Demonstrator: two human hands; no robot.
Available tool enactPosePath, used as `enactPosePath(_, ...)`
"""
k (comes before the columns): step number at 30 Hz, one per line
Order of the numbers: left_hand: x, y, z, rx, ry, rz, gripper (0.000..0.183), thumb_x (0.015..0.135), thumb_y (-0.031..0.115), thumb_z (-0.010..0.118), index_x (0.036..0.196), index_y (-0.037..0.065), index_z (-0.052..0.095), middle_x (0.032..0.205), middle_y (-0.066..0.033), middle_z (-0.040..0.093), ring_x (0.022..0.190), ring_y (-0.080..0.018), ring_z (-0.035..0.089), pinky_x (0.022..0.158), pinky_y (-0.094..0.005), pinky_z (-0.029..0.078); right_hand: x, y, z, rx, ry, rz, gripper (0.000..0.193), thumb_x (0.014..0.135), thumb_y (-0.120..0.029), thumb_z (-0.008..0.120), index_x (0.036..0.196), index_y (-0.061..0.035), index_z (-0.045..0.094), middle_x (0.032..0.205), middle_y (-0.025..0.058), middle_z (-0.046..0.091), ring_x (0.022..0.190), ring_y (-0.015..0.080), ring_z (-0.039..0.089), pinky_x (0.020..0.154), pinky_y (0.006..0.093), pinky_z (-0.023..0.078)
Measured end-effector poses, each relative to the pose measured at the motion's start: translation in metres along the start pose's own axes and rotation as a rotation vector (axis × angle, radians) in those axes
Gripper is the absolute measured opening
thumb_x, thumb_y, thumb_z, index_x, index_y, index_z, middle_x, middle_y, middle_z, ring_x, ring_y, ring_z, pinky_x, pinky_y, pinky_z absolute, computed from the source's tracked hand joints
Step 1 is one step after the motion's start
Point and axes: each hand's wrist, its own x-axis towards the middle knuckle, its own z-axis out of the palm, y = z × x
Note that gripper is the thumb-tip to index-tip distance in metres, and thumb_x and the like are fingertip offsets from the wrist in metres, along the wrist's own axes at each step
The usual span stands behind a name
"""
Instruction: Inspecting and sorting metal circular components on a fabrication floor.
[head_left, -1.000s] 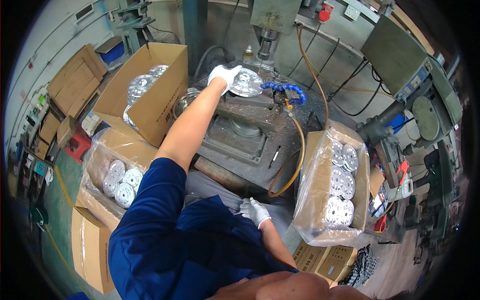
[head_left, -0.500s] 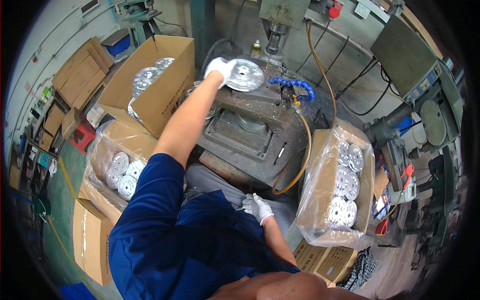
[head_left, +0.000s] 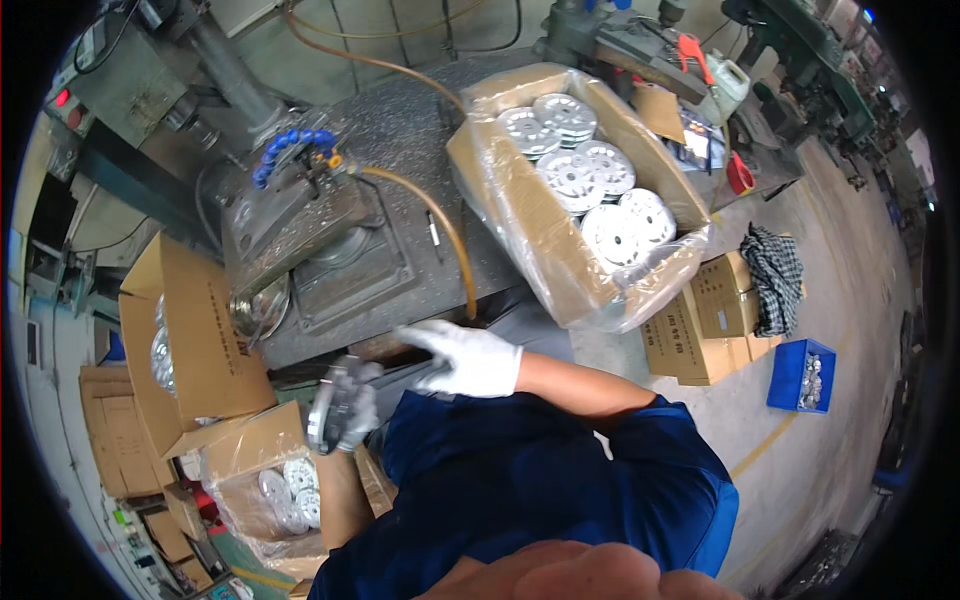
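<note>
My left hand, in a white glove, holds a metal disc seen almost edge-on and blurred, low in front of the machine table. To its right, my gloved right hand is open, fingers pointing left and apart, holding nothing. Ahead of both hands stands the drill press's metal plate fixture, with no disc on top. A shiny round metal part sits by the fixture's left side. The plastic-lined carton on the right holds several stacked silver discs.
A tall carton with discs stands at left, and another lined carton below it. A blue segmented coolant hose, a brown hose and a pen are on the machine table. Closed boxes and a blue bin stand at right.
My left hand has come down from the fixture toward my body with a disc. My right hand has risen from my lap and opened. The view has turned to the right.
</note>
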Motion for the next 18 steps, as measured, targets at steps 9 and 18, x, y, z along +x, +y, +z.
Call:
enactPosePath(9, 0.044, 0.02, 0.087, 0.138, 0.126, -0.037, 0.071, 0.09, 0.059, 0.041, 0.133, 0.002, 0.037, 0.098, -0.0134, 0.061, 0.056, -0.0188, 0.057, 0.046, -0.0257, 0.043, -0.022, 0.0, -0.126, 0.258, 0.361, 0.545, 0.03, 0.079, -0.024, 0.066, 0.101, -0.0036, 0.061, 0.088, 0.0097, 0.063, 0.08, 0.0183, 0.061, 0.069, 0.0298, 0.049)
enactPosePath(18, 0.014, 0.031, -0.014, -0.102, 0.275, 0.072, 0.058, 0.091, 0.055, 0.045, 0.117, 0.004, 0.053, 0.078, -0.0055, 0.061, 0.052, -0.0131, 0.054, 0.047, -0.0248, 0.043, -0.079, 0.257, -0.263, 0.873, 1.127, 0.974, 0.016, 0.085, -0.026, 0.065, 0.088, -0.0104, 0.064, 0.057, -0.0009, 0.049, 0.044, 0.0115, 0.043, 0.04, 0.0289, 0.037)
